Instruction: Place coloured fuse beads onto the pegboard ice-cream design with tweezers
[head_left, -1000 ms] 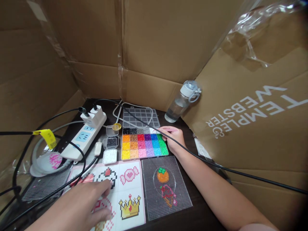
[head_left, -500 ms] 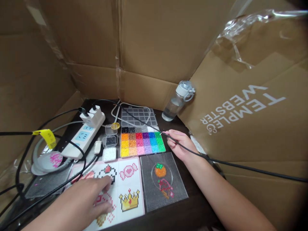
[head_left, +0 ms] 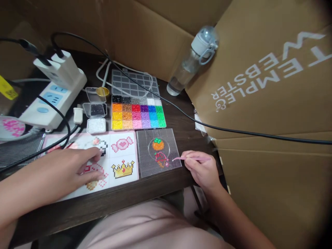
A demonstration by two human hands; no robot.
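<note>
My right hand (head_left: 201,169) pinches a pair of pink tweezers (head_left: 192,158), their tip pointing left over the right edge of the clear pegboard (head_left: 145,166). A tiny whitish bead appears to be at that tip. On the board sit an orange bead fruit (head_left: 158,145) with green leaves and, below it, a partly filled red, pink and brown bead ice cream (head_left: 161,159). My left hand (head_left: 77,166) lies on the pattern sheet (head_left: 114,185), thumb and forefinger apart around an ice-cream picture, holding nothing. A crown and a candy are printed beside it.
Behind the board stands a bead box (head_left: 138,116) with many colours, its lid (head_left: 135,83) folded back. Small bead cases (head_left: 96,125) sit to its left, near a power strip (head_left: 52,103). A black cable (head_left: 181,112) crosses above. A water bottle (head_left: 186,65) leans against cardboard walls.
My right hand has moved from beside the bead box toward me, bringing the tweezers to the pegboard's right edge. The camera has tilted down. My left hand stays on the sheet.
</note>
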